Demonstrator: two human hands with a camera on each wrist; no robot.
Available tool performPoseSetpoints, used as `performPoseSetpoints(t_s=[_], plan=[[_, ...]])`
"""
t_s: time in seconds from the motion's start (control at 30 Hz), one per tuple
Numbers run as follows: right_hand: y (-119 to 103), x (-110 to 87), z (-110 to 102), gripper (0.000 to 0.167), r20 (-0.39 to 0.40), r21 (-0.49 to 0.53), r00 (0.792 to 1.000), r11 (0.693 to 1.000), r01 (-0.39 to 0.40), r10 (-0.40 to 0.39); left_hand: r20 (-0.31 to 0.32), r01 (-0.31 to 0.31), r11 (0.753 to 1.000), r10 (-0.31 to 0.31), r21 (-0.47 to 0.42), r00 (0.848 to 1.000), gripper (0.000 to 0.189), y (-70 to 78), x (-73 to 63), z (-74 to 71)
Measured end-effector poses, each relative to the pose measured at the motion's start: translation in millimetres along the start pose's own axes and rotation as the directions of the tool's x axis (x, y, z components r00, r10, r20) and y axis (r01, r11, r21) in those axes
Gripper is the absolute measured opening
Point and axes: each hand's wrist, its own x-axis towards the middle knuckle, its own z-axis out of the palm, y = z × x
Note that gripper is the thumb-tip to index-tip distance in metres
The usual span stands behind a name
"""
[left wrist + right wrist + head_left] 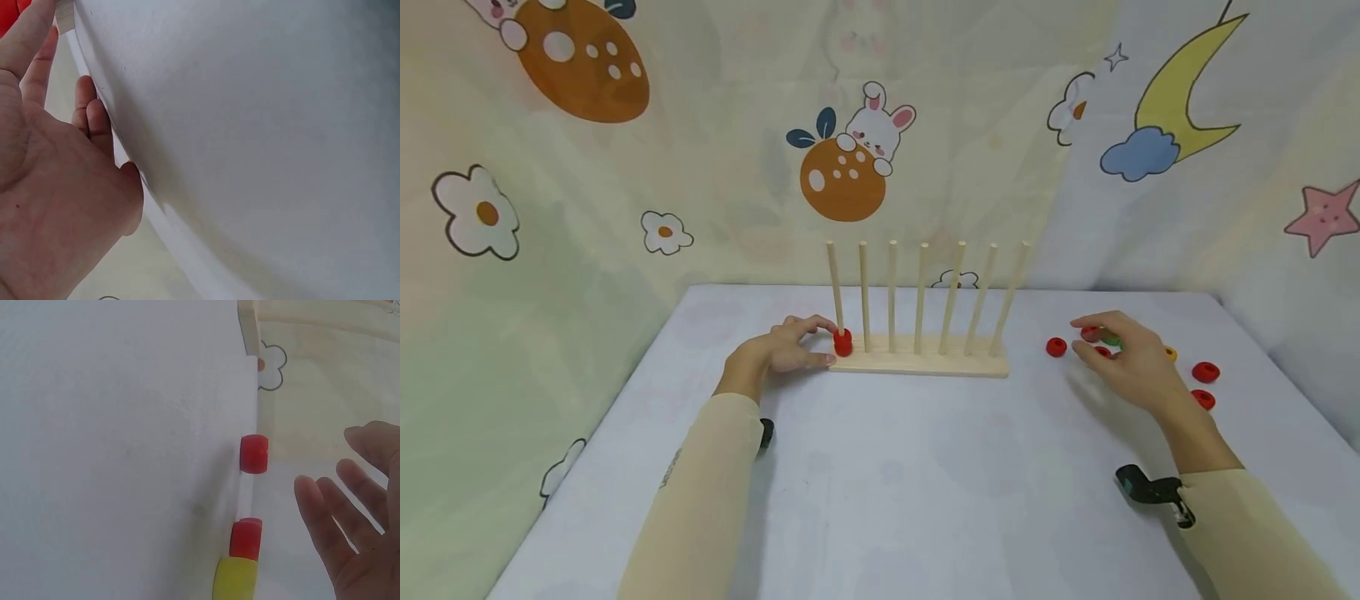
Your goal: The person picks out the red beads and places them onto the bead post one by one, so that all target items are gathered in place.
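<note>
A wooden peg rack (917,363) with a row of upright pegs stands toward the far side of the table. Red beads (843,343) sit low on its leftmost peg. My left hand (784,344) touches the rack's left end, thumb at the front corner of the base and extended fingers beside the beads. Over the loose beads at the right hovers my right hand (1123,358), fingers spread and nothing between them. Below it lie a red bead (254,454), another red one and a yellow bead (235,579). A green bead (1111,340) is partly hidden by this hand.
Two red beads (1206,372) lie farther right, near my right wrist. The white table (880,483) ends at a printed cloth backdrop (730,167) behind the rack. Black wrist devices (1150,487) protrude by both sleeves.
</note>
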Motion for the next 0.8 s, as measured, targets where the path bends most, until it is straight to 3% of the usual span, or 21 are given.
performPoseSetpoints(t_s=[0.1, 0.27, 0.47, 0.53, 0.67, 0.8], plan=[[1.4, 2.9, 2.1, 0.037, 0.076, -0.006, 0.995, 0.998, -0.066, 0.066, 0.005, -0.004, 1.0, 0.004, 0.0, 1.0, 0.054, 0.5, 0.2, 0.2], [-1.4, 11.5, 1.4, 0.045, 0.182, -0.043, 0.979, 0.995, -0.09, 0.096, -0.006, -0.001, 1.0, 0.001, -0.001, 1.0, 0.055, 2.7, -1.1, -1.8], [-4.8, 20.0, -11.1, 0.059, 0.359, -0.012, 0.914, 0.979, -0.201, 0.192, -0.009, -0.01, 1.0, 0.01, -0.005, 1.0, 0.053, 1.8, -1.4, -2.5], [-5.3, 23.0, -12.6, 0.061, 0.39, -0.013, 0.894, 0.972, -0.233, 0.22, -0.008, -0.008, 1.0, 0.008, -0.009, 1.0, 0.053, 0.9, -1.6, -1.8], [-5.6, 28.1, -7.0, 0.062, 0.426, -0.054, 0.875, 0.972, -0.229, 0.23, -0.01, 0.002, 1.0, -0.002, -0.004, 1.0, 0.054, -0.6, -2.8, -0.6], [-3.2, 27.0, 0.1, 0.061, 0.432, -0.065, 0.879, 0.979, -0.194, 0.203, -0.013, 0.002, 1.0, -0.002, 0.008, 1.0, 0.055, -0.6, -2.1, 0.6]])
